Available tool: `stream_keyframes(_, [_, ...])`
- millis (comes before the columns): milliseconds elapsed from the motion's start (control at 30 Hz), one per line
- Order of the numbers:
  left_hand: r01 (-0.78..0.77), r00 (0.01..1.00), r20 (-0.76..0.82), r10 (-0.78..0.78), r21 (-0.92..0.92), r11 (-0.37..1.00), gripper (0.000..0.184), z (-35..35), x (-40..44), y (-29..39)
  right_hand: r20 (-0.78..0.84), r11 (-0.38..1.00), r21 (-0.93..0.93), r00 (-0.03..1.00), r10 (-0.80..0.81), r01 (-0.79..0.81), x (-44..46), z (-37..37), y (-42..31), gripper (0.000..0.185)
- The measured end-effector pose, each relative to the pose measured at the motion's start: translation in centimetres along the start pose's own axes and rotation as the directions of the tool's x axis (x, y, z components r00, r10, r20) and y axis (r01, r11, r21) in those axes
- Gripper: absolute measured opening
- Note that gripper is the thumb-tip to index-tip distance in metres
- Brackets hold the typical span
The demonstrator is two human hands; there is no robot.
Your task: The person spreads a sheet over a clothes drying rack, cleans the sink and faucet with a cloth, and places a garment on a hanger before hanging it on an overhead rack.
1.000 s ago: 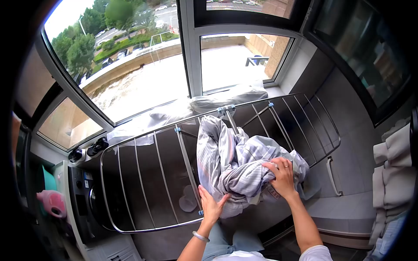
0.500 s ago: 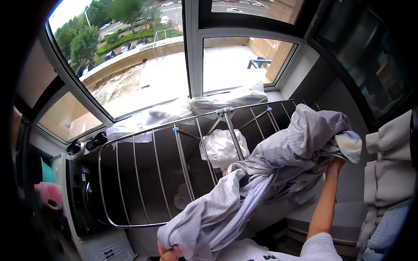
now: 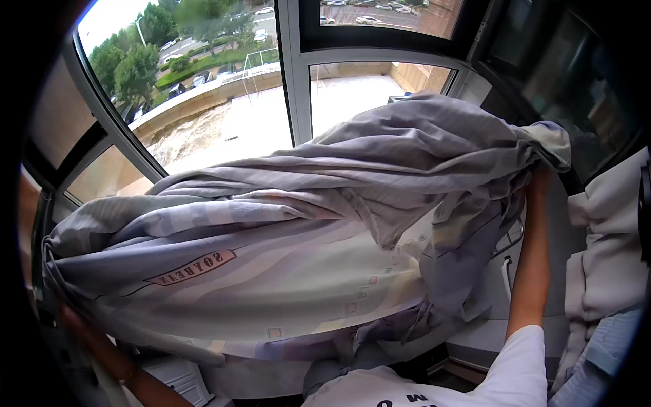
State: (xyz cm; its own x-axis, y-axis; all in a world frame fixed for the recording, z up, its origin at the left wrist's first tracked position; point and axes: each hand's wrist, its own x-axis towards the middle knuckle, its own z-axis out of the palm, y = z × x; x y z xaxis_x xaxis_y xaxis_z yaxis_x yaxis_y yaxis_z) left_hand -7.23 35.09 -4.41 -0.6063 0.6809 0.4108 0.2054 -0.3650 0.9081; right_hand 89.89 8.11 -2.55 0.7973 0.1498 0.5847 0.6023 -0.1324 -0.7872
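Observation:
A large grey-lavender bed sheet (image 3: pixel 291 271) with stripes, pastel patches and a mirrored "SOYBEAN" label is stretched wide between my hands. My left hand (image 3: pixel 69 317), dark and partly covered by cloth, grips its far-left edge. On the right, my right hand (image 3: pixel 538 178) is closed on a bunched corner, its fingers mostly hidden under the folds. The middle of the sheet hangs in thick folds over the metal drying rack (image 3: pixel 513 239), of which only a bit of tubing shows at the right.
Tall windows (image 3: pixel 296 81) stand behind the sheet. To the right are a dark glass panel (image 3: pixel 549 88) and a stack of beige cushions (image 3: pixel 607 251). A white drawer cabinet (image 3: pixel 178 380) sits at the lower left, near my left forearm.
My left hand has moved far out to the left and my right hand has risen. The bunched sheet has spread open, now covering the rack and the window sill from view.

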Motion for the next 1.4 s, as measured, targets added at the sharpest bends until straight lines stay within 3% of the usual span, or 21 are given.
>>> stream_keyframes(100, [0.007,0.998,0.055,-0.007,-0.008,1.000,0.042,-1.1,5.0,-2.6,0.063,0.992,0.088,0.995,0.080,-0.086,1.4,0.3,-0.1,0.044])
stream_keyframes(167, [0.086,0.995,0.038,-0.090,0.104,0.991,0.044,0.6,2.9,-2.5,0.068,0.997,0.053,0.996,-0.055,0.051,0.2,1.3,-1.7,0.043])
stream_keyframes(233, [0.209,0.977,-0.022,-0.210,0.256,0.944,0.046,4.0,-1.8,0.0,0.044,0.999,-0.046,0.999,0.008,-0.006,-0.5,1.3,0.8,0.042])
stream_keyframes(300, [0.278,0.924,0.282,-0.257,-0.036,0.960,0.043,4.5,-4.0,-2.5,0.026,0.991,0.012,0.991,0.131,-0.132,-1.8,1.2,2.4,0.040])
stream_keyframes(367, [0.177,0.886,0.424,-0.186,0.060,0.982,0.042,3.8,-5.4,-4.5,-0.017,0.988,-0.031,0.989,0.148,-0.149,-3.4,0.1,3.6,0.040])
stream_keyframes(467, [0.176,0.860,0.459,-0.224,0.145,0.974,0.051,3.9,-9.2,-3.1,-0.022,0.942,-0.219,0.967,0.256,-0.254,-5.1,-2.2,8.9,0.042])
stream_keyframes(500, [0.214,0.848,0.450,-0.279,0.190,0.958,0.055,3.4,-10.1,-2.8,0.002,0.873,-0.422,0.963,0.271,-0.245,-6.2,-2.9,9.8,0.043])
stream_keyframes(533, [0.213,0.849,0.448,-0.281,0.195,0.957,0.055,2.8,-11.0,-2.5,0.024,0.766,-0.605,0.956,0.292,-0.219,-7.7,-3.5,10.6,0.046])
stream_keyframes(567, [0.205,0.806,0.494,-0.326,0.282,0.937,0.058,2.0,-11.8,-2.4,0.142,0.706,-0.708,0.981,0.131,0.008,-9.7,-3.5,11.1,0.049])
stream_keyframes(600, [0.189,0.762,0.532,-0.370,0.363,0.912,0.061,1.5,-12.6,-2.3,0.244,0.634,-0.767,0.959,0.141,0.102,-12.4,-2.9,7.9,0.053])
stream_keyframes(633, [0.168,0.716,0.561,-0.416,0.439,0.882,0.065,1.5,-13.6,-2.1,0.347,0.667,-0.707,0.937,0.038,0.235,-14.6,-2.3,7.2,0.056])
stream_keyframes(700, [0.154,0.486,0.742,-0.461,0.447,0.881,0.078,3.7,-17.3,-0.2,0.550,0.801,-0.487,0.834,-0.027,0.347,-18.0,-0.9,6.7,0.066])
stream_keyframes(733, [0.102,0.415,0.781,-0.467,0.470,0.877,0.085,4.8,-19.7,0.3,0.604,0.756,-0.522,0.797,0.002,0.394,-19.6,-0.2,7.0,0.074])
stream_keyframes(767, [0.050,0.342,0.811,-0.474,0.488,0.871,0.092,5.7,-22.2,0.1,0.632,0.804,-0.542,0.750,0.196,0.246,-20.7,0.4,8.3,0.090])
stream_keyframes(833, [-0.314,0.250,0.870,-0.425,0.488,0.815,0.100,5.6,-27.0,-4.1,0.613,0.802,-0.591,0.601,0.514,-0.083,-23.0,1.7,11.2,0.118])
stream_keyframes(900, [-0.577,0.158,0.851,-0.501,0.491,0.653,0.104,6.0,-32.0,-4.6,0.677,0.804,-0.590,0.494,0.545,-0.078,-25.7,3.0,15.3,0.121])
stream_keyframes(1000, [-0.691,0.295,0.891,-0.345,0.448,0.567,0.102,3.9,-36.0,-9.8,0.536,0.662,-0.746,0.660,0.526,0.079,-28.2,3.7,11.8,0.119])
stream_keyframes(1233, [-0.620,0.340,0.887,-0.312,0.461,0.635,0.094,3.3,-35.1,-10.3,0.484,0.578,-0.804,0.719,0.499,0.139,-29.0,4.2,11.8,0.113])
stream_keyframes(1333, [-0.139,0.407,0.831,-0.378,0.465,0.874,0.063,4.2,-32.8,-8.2,0.495,0.608,-0.781,0.736,0.462,0.143,-29.4,4.0,12.2,0.108])
stream_keyframes(1367, [-0.124,0.503,0.795,-0.340,0.455,0.882,0.052,3.7,-31.7,-7.6,0.498,0.640,-0.759,0.742,0.449,0.122,-29.7,4.0,12.2,0.106])
stream_keyframes(1400, [-0.086,0.599,0.724,-0.341,0.482,0.872,0.044,3.1,-30.8,-7.5,0.492,0.648,-0.742,0.796,0.353,0.172,-30.0,3.9,12.3,0.085])
